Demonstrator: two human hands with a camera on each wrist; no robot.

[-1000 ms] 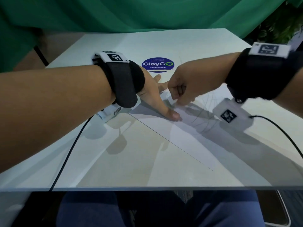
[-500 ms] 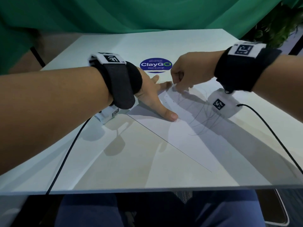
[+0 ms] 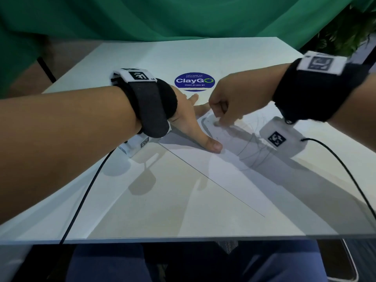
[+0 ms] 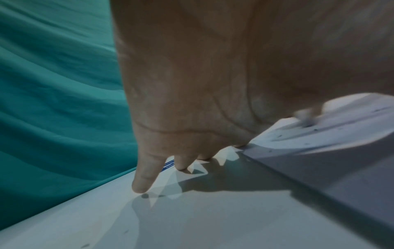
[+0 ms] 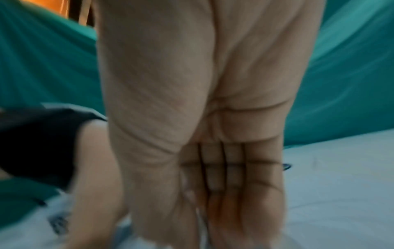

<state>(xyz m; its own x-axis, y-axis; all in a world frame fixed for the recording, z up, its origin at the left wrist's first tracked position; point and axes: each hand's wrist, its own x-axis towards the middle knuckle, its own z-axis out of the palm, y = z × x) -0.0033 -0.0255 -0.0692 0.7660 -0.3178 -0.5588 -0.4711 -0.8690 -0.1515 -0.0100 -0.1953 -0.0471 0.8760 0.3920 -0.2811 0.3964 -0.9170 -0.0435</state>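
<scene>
A white sheet of paper with faint pencil scribbles lies on the white table. My left hand lies flat on the sheet's far left corner, fingers spread and thumb pressing on the paper. My right hand is curled just to its right and pinches a small pale eraser-like piece against the sheet. In the left wrist view the left fingers touch the table, and the paper lies to the right. The right wrist view shows my right hand with its fingers folded into the palm, blurred.
A blue round ClayGo sticker sits beyond the hands. Green cloth hangs behind the table. Black cables run from both wrists over the front edge. A plant stands at the back right.
My right hand went away from me along the sheet, then came back nearer and lower onto the paper. The left hand has stayed pressed in place.
</scene>
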